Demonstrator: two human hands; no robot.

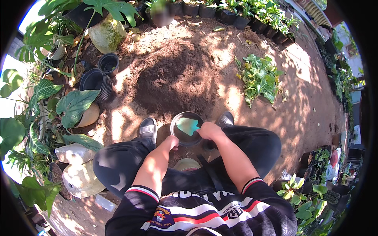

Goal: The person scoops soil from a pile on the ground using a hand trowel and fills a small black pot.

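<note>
Between my feet stands a round dark plastic pot (186, 144), its opening facing up. My right hand (209, 131) grips the handle of a turquoise garden trowel (187, 125), whose blade lies over the pot's opening. At the pot's near left side, my left hand (172, 142) has its fingers curled at the rim; the fingertips are partly hidden. Just beyond the pot rises a mound of dark loose soil (177, 76). How much soil is in the pot is hard to tell in the shade.
Black plastic pots (96, 84) stand at the left near large-leaved plants. A heap of cut green leafy stems (260, 78) lies on the ground at the right. Potted seedlings (227, 14) line the far edge. Pale stones (75, 153) sit beside my left knee.
</note>
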